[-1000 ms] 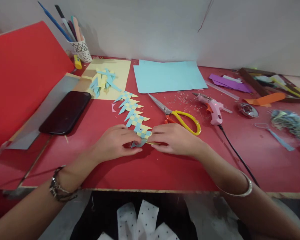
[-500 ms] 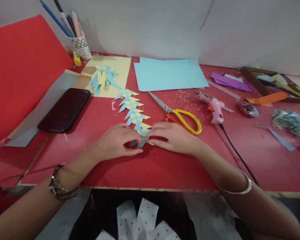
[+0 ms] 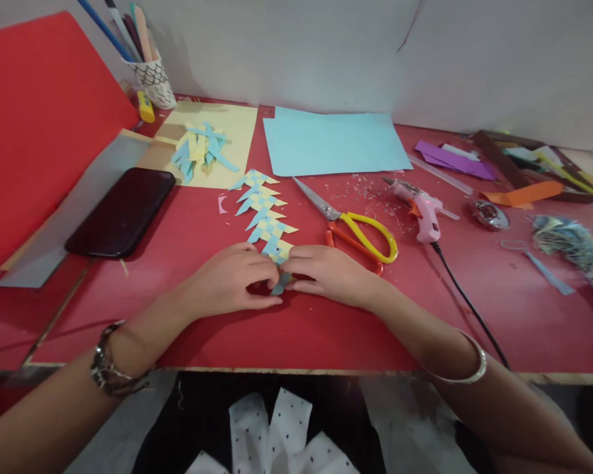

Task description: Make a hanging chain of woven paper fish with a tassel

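Observation:
A woven paper chain [image 3: 265,214] of pale yellow and light blue strips with pointed ends runs down the red table toward me. At its near end, my left hand [image 3: 237,278] curls its fingers onto a blue paper strip [image 3: 281,284]. From the other side, my right hand [image 3: 329,273] pinches the same end of the chain, its fingertips almost meeting the left ones. My fingers partly hide that end. Yellow-and-red-handled scissors [image 3: 348,224] lie just beyond my right hand.
Loose strips [image 3: 202,148] lie on a yellow sheet [image 3: 244,125], beside blue sheets [image 3: 336,141]. A black phone [image 3: 123,212] rests at left. To the right are a pink glue gun [image 3: 425,214] with its cable, a round pincushion-like thing [image 3: 490,214] and a tassel [image 3: 543,266].
My right hand has shifted slightly left and down, closer to my left hand. The blue strip between them now points more toward me. The whole view has tilted a little.

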`<state>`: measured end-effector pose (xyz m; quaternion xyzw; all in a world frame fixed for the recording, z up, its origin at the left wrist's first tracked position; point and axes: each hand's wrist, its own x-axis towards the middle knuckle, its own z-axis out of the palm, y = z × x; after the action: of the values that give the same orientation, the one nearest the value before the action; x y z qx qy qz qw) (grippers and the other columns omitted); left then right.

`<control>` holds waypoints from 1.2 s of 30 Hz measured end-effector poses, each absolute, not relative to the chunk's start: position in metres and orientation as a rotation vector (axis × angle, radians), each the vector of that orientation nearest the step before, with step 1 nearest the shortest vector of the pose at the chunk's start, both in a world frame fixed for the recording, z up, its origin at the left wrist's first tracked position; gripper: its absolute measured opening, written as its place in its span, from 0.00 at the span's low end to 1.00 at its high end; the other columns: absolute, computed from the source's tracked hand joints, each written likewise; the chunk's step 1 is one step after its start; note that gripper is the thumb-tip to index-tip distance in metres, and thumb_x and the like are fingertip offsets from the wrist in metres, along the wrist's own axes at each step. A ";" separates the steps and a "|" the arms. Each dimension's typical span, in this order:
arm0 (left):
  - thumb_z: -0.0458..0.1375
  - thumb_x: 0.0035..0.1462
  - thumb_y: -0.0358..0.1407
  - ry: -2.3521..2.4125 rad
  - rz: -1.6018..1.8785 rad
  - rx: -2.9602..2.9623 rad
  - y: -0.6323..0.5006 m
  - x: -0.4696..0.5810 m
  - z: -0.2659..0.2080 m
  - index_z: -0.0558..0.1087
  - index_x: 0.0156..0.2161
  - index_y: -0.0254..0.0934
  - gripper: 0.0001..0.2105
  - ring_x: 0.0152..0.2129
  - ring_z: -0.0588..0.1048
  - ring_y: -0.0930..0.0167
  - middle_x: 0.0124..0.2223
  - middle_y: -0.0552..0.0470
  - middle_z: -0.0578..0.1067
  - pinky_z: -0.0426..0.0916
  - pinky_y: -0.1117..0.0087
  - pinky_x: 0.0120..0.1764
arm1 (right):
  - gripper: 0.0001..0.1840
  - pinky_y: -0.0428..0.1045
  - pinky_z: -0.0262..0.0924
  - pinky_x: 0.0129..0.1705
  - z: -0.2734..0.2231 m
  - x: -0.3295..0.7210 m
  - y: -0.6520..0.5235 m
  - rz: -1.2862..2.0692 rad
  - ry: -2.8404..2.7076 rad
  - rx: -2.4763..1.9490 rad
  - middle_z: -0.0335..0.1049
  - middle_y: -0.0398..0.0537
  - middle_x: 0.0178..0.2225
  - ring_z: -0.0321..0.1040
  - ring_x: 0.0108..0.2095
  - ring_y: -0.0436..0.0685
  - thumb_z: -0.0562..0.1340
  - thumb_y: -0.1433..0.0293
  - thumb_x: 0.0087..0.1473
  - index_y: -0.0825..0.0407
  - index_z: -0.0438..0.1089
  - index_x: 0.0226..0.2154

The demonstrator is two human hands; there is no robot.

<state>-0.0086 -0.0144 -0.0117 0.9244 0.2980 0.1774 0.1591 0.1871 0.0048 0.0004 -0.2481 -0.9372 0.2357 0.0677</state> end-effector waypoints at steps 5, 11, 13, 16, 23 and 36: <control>0.55 0.52 0.39 0.864 0.487 2.629 -0.015 -0.009 -0.011 0.64 0.24 0.37 0.09 0.23 0.68 0.76 0.25 0.59 0.72 0.57 0.72 0.34 | 0.09 0.43 0.51 0.31 -0.001 0.190 0.006 0.744 -2.814 -0.722 0.62 0.45 0.30 0.59 0.30 0.49 0.53 0.70 0.55 0.54 0.68 0.35; 0.54 0.52 0.39 0.861 0.471 2.624 -0.015 -0.009 -0.011 0.64 0.24 0.37 0.10 0.23 0.68 0.76 0.25 0.59 0.72 0.57 0.72 0.33 | 0.11 0.43 0.49 0.30 -0.002 0.190 0.007 0.546 -2.880 -0.686 0.61 0.44 0.27 0.57 0.28 0.49 0.52 0.70 0.56 0.54 0.69 0.35; 0.54 0.52 0.39 0.870 0.473 2.621 -0.015 -0.009 -0.010 0.64 0.24 0.37 0.10 0.23 0.68 0.76 0.24 0.59 0.72 0.57 0.72 0.33 | 0.12 0.43 0.48 0.29 -0.002 0.189 0.007 0.444 -2.908 -0.674 0.61 0.43 0.26 0.56 0.27 0.48 0.51 0.69 0.57 0.54 0.69 0.34; 0.53 0.52 0.40 0.876 0.474 2.615 -0.015 -0.009 -0.010 0.64 0.24 0.37 0.10 0.23 0.68 0.76 0.25 0.59 0.72 0.58 0.72 0.33 | 0.14 0.44 0.47 0.28 -0.001 0.189 0.005 0.206 -2.950 -0.644 0.61 0.43 0.24 0.55 0.25 0.48 0.50 0.68 0.57 0.54 0.68 0.32; 0.54 0.52 0.40 0.879 0.489 2.625 -0.014 -0.009 -0.010 0.64 0.24 0.38 0.10 0.22 0.68 0.76 0.25 0.59 0.73 0.59 0.72 0.33 | 0.15 0.46 0.42 0.25 -0.001 0.189 -0.001 -0.352 -2.879 -0.428 0.63 0.42 0.21 0.53 0.22 0.49 0.47 0.78 0.56 0.55 0.67 0.26; 0.54 0.50 0.44 0.968 0.494 2.623 -0.015 -0.011 -0.010 0.65 0.27 0.38 0.11 0.24 0.69 0.75 0.27 0.58 0.73 0.59 0.72 0.33 | 0.16 0.46 0.41 0.25 -0.004 0.188 -0.002 -0.388 -2.822 -0.425 0.62 0.42 0.20 0.53 0.23 0.49 0.45 0.77 0.57 0.54 0.64 0.27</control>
<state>-0.0107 -0.0147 -0.0096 0.9133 0.3370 0.1719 0.1506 0.1875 -0.0016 -0.0036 -0.1463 -0.9715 -0.1336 0.1305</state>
